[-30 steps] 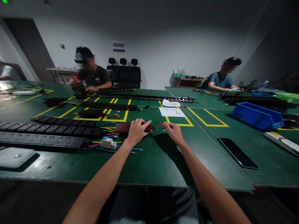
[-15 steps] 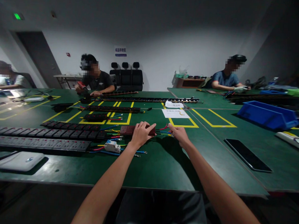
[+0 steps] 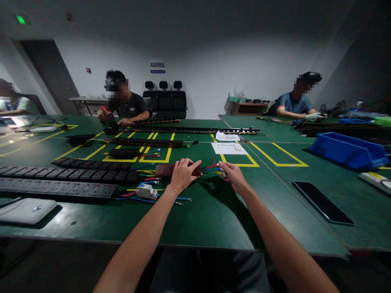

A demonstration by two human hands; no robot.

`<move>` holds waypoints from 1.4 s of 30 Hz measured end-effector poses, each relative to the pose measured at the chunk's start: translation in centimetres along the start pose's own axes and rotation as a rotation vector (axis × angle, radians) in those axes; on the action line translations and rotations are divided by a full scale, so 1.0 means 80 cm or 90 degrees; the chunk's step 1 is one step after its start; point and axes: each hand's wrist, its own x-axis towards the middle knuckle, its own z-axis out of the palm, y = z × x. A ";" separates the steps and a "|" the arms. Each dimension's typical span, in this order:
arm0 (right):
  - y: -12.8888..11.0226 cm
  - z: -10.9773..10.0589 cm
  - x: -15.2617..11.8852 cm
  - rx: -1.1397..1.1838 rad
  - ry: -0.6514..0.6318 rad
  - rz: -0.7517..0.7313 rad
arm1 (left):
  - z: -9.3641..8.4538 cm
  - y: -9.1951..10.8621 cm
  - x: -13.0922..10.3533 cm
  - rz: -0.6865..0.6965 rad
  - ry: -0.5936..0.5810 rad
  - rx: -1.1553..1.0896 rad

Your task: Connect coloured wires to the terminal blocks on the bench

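My left hand point(image 3: 183, 175) is wrapped over a dark red socket strip point(image 3: 162, 170) lying on the green table, its thumb and fingers around the strip's right part. Coloured wires point(image 3: 209, 168) come out of the strip's right end. My right hand point(image 3: 233, 175) pinches the ends of these wires between thumb and fingers, to the right of the strip. Left of the strip lie other wire ends and a small white breaker point(image 3: 146, 191) with red and blue wires around it.
Long black socket strips point(image 3: 51, 187) cover the table's left side, near a white box point(image 3: 24, 210). To the right lie a black phone-like slab point(image 3: 322, 202) and a blue bin point(image 3: 347, 150). White papers point(image 3: 229, 148) are ahead. Several people sit beyond and to the left.
The fingers of my right hand have closed in slightly around the wire ends, and the wires have shifted a little. My left hand stays on the dark red strip.
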 end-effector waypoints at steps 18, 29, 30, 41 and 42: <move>0.002 -0.003 0.004 -0.041 0.035 -0.035 | 0.005 -0.003 -0.001 0.012 0.006 -0.004; -0.010 -0.001 -0.002 0.059 -0.023 0.012 | 0.006 -0.004 0.000 0.003 0.024 -0.005; -0.011 -0.002 -0.002 0.069 -0.030 0.018 | 0.006 -0.004 0.000 -0.001 0.025 -0.005; 0.000 -0.014 0.007 -0.100 0.029 -0.004 | 0.003 -0.004 0.002 -0.016 0.024 -0.005; 0.001 -0.013 0.007 -0.108 0.030 -0.005 | 0.003 -0.004 0.001 -0.013 0.024 -0.005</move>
